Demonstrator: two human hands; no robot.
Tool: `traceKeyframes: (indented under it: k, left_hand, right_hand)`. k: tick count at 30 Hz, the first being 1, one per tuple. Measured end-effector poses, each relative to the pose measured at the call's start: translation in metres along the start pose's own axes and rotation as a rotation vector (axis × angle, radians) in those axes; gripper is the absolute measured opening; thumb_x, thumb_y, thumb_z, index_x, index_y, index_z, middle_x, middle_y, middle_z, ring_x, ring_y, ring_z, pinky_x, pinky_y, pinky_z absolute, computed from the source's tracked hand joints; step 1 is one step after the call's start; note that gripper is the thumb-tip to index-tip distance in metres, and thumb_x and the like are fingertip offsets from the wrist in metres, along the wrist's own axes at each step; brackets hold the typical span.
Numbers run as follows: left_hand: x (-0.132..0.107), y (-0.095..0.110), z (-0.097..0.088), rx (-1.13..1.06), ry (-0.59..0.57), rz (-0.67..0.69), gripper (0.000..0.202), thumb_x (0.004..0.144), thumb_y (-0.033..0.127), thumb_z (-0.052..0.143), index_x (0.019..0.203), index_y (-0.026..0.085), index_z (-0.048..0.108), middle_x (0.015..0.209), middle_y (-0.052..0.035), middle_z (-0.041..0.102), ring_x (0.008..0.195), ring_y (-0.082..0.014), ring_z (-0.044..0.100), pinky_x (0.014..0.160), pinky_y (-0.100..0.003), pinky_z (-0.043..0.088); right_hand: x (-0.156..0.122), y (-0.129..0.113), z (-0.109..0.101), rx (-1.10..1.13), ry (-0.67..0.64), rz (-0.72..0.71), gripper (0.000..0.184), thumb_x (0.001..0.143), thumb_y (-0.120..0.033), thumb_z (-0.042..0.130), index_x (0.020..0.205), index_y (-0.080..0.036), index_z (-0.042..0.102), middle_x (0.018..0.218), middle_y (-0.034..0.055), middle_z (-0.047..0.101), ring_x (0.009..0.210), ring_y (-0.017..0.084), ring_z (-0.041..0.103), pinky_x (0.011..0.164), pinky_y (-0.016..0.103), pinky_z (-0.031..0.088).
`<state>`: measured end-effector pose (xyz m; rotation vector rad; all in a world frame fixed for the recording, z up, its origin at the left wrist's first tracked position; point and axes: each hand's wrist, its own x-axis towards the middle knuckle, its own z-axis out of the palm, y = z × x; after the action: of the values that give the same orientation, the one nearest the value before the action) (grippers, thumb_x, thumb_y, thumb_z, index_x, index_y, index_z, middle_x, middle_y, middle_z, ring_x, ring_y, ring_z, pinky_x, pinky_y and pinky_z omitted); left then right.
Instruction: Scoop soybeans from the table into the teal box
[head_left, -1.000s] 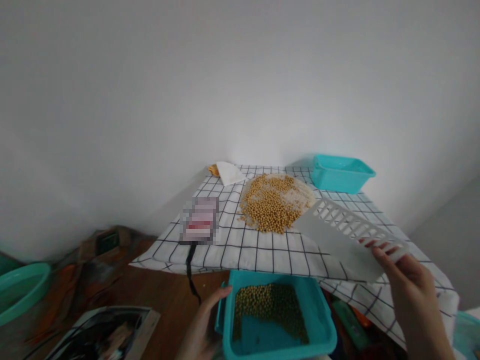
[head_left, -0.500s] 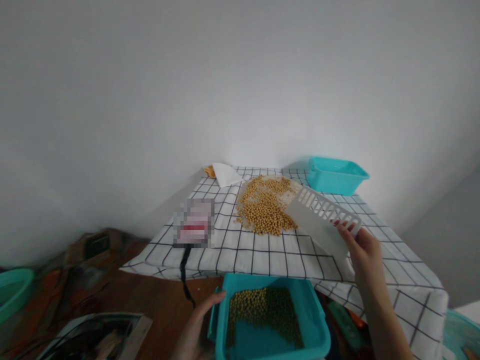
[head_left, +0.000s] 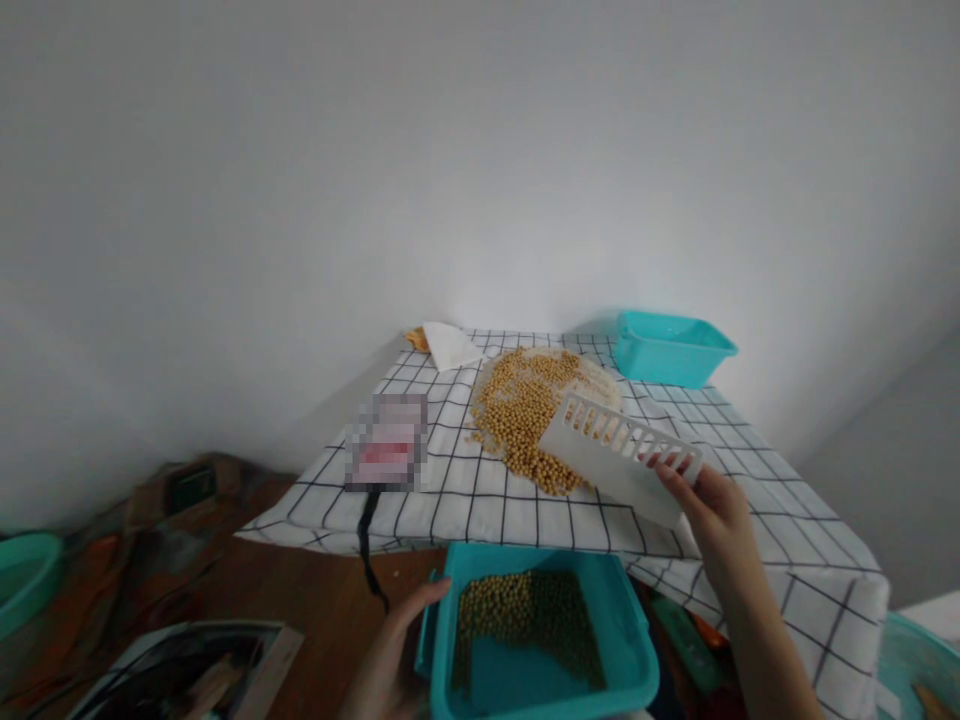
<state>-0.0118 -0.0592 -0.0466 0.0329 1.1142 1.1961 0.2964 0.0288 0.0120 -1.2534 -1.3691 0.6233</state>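
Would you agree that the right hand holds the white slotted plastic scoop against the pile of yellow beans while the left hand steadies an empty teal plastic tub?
Not quite: in the head view the teal plastic tub under the left hand holds beans; the rest is right.

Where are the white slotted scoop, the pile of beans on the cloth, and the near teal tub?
white slotted scoop point(head_left: 611, 462): head view, on its flat blade.
pile of beans point(head_left: 517, 415): head view, middle of the heap.
near teal tub point(head_left: 634, 625): head view, on its right rim.
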Motion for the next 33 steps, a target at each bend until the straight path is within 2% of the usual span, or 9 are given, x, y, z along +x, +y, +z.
traceKeyframes:
  k: [6, 10, 13, 16, 22, 28, 33]
  left_hand:
    - [0.002, -0.002, -0.003, 0.012, -0.024, 0.0, 0.006, 0.068, 0.022, 0.074, 0.071, 0.017, 0.075, 0.071, -0.0078, 0.082, 0.094, -0.0313, 0.073, 0.08, -0.037, 0.058]
    - [0.002, -0.006, -0.008, 0.056, -0.028, 0.07, 0.011, 0.064, 0.025, 0.076, 0.074, 0.02, 0.075, 0.079, -0.0071, 0.082, 0.1, -0.0332, 0.07, 0.084, -0.04, 0.057]
    - [0.001, -0.007, -0.006, 0.038, -0.054, 0.055, 0.018, 0.064, 0.028, 0.077, 0.079, 0.019, 0.076, 0.081, -0.0083, 0.083, 0.1, -0.0354, 0.07, 0.083, -0.044, 0.057]
    - [-0.001, -0.004, 0.0, 0.01, -0.058, -0.048, 0.017, 0.066, 0.028, 0.075, 0.079, 0.016, 0.076, 0.078, -0.011, 0.082, 0.101, -0.0364, 0.07, 0.084, -0.046, 0.057]
    - [-0.001, -0.005, 0.001, -0.027, -0.091, -0.062, 0.014, 0.069, 0.026, 0.074, 0.078, 0.016, 0.076, 0.074, -0.0071, 0.082, 0.097, -0.0309, 0.072, 0.086, -0.039, 0.055]
    - [-0.004, -0.014, 0.005, -0.013, -0.133, -0.106, 0.014, 0.072, 0.03, 0.07, 0.073, 0.018, 0.076, 0.075, -0.0081, 0.082, 0.091, -0.0316, 0.074, 0.083, -0.041, 0.056]
    - [-0.003, -0.014, 0.009, -0.001, -0.103, -0.079, 0.014, 0.075, 0.028, 0.068, 0.079, 0.017, 0.077, 0.072, -0.0056, 0.082, 0.087, -0.0285, 0.074, 0.078, -0.036, 0.058]
  right_hand:
    - [-0.007, 0.0, -0.008, 0.093, 0.082, -0.017, 0.018, 0.08, -0.04, 0.067, 0.082, -0.023, 0.072, 0.087, 0.0028, 0.074, 0.089, 0.024, 0.065, 0.082, 0.033, 0.046]
    - [-0.013, 0.004, -0.02, 0.08, 0.123, 0.031, 0.018, 0.078, -0.039, 0.069, 0.085, -0.023, 0.072, 0.09, 0.0031, 0.073, 0.092, 0.025, 0.064, 0.082, 0.032, 0.046]
    - [-0.02, 0.005, -0.026, 0.088, 0.11, 0.071, 0.017, 0.079, -0.039, 0.069, 0.084, -0.022, 0.072, 0.091, 0.0034, 0.073, 0.094, 0.025, 0.064, 0.081, 0.032, 0.047]
    - [-0.027, 0.006, -0.029, 0.109, 0.123, 0.102, 0.018, 0.078, -0.039, 0.069, 0.085, -0.023, 0.072, 0.091, 0.0031, 0.074, 0.091, 0.024, 0.065, 0.077, 0.03, 0.049]
    - [-0.035, 0.009, -0.035, 0.114, 0.171, 0.133, 0.021, 0.074, -0.04, 0.072, 0.084, -0.021, 0.072, 0.088, 0.0044, 0.074, 0.087, 0.025, 0.065, 0.075, 0.03, 0.049]
    - [-0.045, 0.021, -0.063, 0.075, 0.306, 0.117, 0.02, 0.07, -0.039, 0.075, 0.076, -0.021, 0.07, 0.087, 0.0061, 0.073, 0.088, 0.028, 0.065, 0.082, 0.035, 0.05]
    - [-0.058, 0.025, -0.079, 0.006, 0.268, 0.19, 0.027, 0.071, -0.045, 0.072, 0.085, -0.021, 0.072, 0.097, 0.0071, 0.073, 0.099, 0.032, 0.064, 0.085, 0.036, 0.051]
